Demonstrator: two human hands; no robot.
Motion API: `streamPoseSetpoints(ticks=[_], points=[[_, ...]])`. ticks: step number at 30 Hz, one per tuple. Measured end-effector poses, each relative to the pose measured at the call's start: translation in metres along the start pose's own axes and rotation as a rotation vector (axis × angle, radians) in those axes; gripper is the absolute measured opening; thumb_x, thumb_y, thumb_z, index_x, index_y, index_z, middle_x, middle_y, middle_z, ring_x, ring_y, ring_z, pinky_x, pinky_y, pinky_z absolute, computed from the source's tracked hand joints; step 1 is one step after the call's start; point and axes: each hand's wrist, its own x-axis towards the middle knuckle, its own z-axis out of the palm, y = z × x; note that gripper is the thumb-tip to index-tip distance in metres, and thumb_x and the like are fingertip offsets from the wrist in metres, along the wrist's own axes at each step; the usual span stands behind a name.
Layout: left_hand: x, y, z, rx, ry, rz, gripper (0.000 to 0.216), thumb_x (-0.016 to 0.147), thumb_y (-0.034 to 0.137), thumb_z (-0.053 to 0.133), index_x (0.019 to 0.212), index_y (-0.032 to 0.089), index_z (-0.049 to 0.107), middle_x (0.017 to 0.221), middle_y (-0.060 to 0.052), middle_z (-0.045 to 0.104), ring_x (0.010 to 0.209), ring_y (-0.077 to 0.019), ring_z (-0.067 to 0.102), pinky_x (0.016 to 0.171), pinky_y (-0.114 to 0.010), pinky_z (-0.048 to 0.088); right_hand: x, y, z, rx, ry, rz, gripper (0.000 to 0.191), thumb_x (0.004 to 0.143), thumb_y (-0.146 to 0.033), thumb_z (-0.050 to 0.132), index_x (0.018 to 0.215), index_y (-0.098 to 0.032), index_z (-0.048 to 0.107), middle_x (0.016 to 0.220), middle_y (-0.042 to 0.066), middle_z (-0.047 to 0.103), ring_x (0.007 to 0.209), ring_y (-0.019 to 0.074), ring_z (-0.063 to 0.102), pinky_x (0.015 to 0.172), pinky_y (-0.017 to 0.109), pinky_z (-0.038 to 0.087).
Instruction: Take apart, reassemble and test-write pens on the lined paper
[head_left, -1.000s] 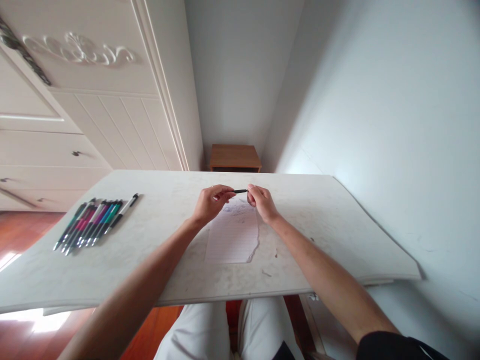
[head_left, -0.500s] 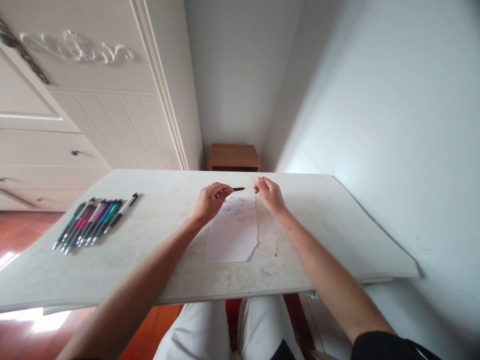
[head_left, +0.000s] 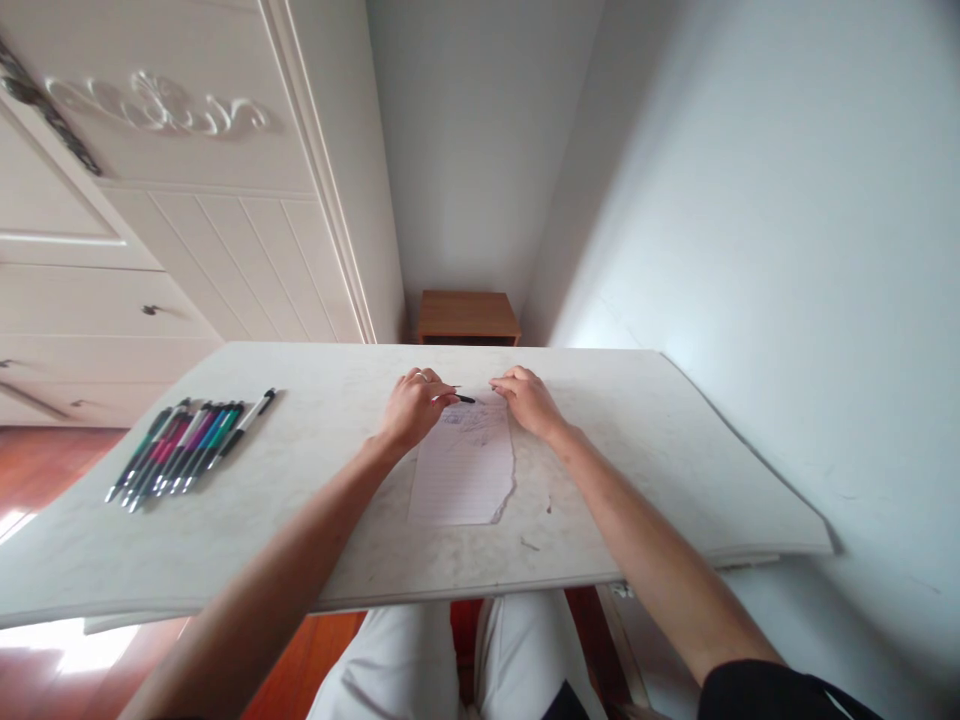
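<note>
My left hand (head_left: 411, 405) is closed around a black pen (head_left: 463, 399) whose tip points right, low over the top of a lined sheet of paper (head_left: 465, 468). The sheet lies flat on the white table (head_left: 315, 480) and has scribbles near its top and a torn right edge. My right hand (head_left: 527, 400) rests at the sheet's upper right corner, fingers curled down onto the paper and table, apart from the pen.
A row of several coloured pens (head_left: 187, 443) lies on the table's left side. A white wardrobe (head_left: 187, 200) stands at the left, a small wooden cabinet (head_left: 466, 318) behind the table, and a wall close on the right.
Both hands held the pen in the air; my right hand let go and dropped to the paper's corner. My left hand lowered the pen toward the top of the sheet.
</note>
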Motion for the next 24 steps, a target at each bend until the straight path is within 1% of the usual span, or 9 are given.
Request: streamPoseSetpoints(ticks=[2,5,8,12,14,17,21,24], points=[[0.000,0.002,-0.001,0.002,0.020,-0.017,0.016,0.087,0.031,0.064,0.089,0.024,0.078,0.086,-0.007,0.070,0.086,-0.0229,0.058,0.081,-0.037,0.046,0.000,-0.002,0.001,-0.042,0.001,-0.011,0.025,0.088,-0.012,0.061,0.099,-0.026,0.078,0.097,0.007,0.067,0.095,0.0202,0.059,0.086,0.033,0.044],[0.002,0.003,-0.002,0.004,0.042,-0.106,0.018,0.089,0.030,0.061,0.093,0.025,0.078,0.089,-0.006,0.070,0.090,-0.0227,0.059,0.084,-0.035,0.047,0.000,-0.004,-0.001,-0.079,-0.006,-0.031,0.025,0.089,-0.013,0.060,0.100,-0.027,0.078,0.097,0.006,0.069,0.095,0.0198,0.060,0.087,0.034,0.044],[0.003,0.001,0.000,0.034,0.000,-0.185,0.019,0.090,0.028,0.060,0.095,0.025,0.078,0.093,-0.006,0.071,0.093,-0.0226,0.060,0.086,-0.034,0.047,0.001,-0.005,-0.004,-0.087,0.004,-0.037,0.022,0.088,-0.015,0.063,0.097,-0.028,0.078,0.094,0.005,0.070,0.091,0.0192,0.062,0.086,0.033,0.044],[0.004,-0.002,0.003,0.069,-0.044,-0.220,0.019,0.089,0.028,0.060,0.094,0.025,0.079,0.094,-0.007,0.072,0.095,-0.0235,0.061,0.086,-0.034,0.047,0.001,-0.005,-0.007,-0.074,0.064,-0.015,0.013,0.086,-0.019,0.067,0.090,-0.025,0.078,0.089,0.005,0.071,0.085,0.0186,0.063,0.081,0.032,0.046],[0.004,-0.001,0.003,0.082,-0.055,-0.232,0.019,0.089,0.027,0.061,0.093,0.024,0.079,0.095,-0.007,0.072,0.096,-0.0241,0.061,0.088,-0.035,0.046,0.002,-0.004,-0.007,-0.074,0.089,-0.006,0.011,0.086,-0.019,0.067,0.088,-0.024,0.077,0.088,0.005,0.070,0.084,0.0188,0.063,0.080,0.032,0.046],[0.005,0.000,0.003,0.077,-0.073,-0.244,0.019,0.088,0.027,0.061,0.094,0.023,0.078,0.098,-0.007,0.073,0.098,-0.0247,0.061,0.089,-0.036,0.046,0.003,-0.002,-0.006,-0.086,0.098,-0.018,0.016,0.088,-0.016,0.062,0.090,-0.023,0.076,0.090,0.005,0.070,0.088,0.0196,0.062,0.083,0.032,0.046],[0.006,-0.002,0.004,0.043,-0.084,-0.253,0.021,0.089,0.029,0.059,0.097,0.023,0.078,0.099,-0.007,0.073,0.098,-0.0248,0.061,0.088,-0.034,0.047,0.005,-0.001,-0.001,-0.122,0.040,-0.058,0.025,0.087,-0.009,0.057,0.095,-0.023,0.077,0.092,0.005,0.069,0.092,0.0200,0.060,0.085,0.032,0.045],[0.007,-0.005,0.005,0.023,-0.080,-0.256,0.022,0.089,0.030,0.057,0.093,0.024,0.078,0.096,-0.006,0.074,0.096,-0.0246,0.062,0.086,-0.033,0.047,0.007,-0.001,0.004,-0.146,0.013,-0.083,0.028,0.088,-0.009,0.055,0.095,-0.024,0.077,0.093,0.005,0.069,0.093,0.0194,0.059,0.087,0.031,0.044]])
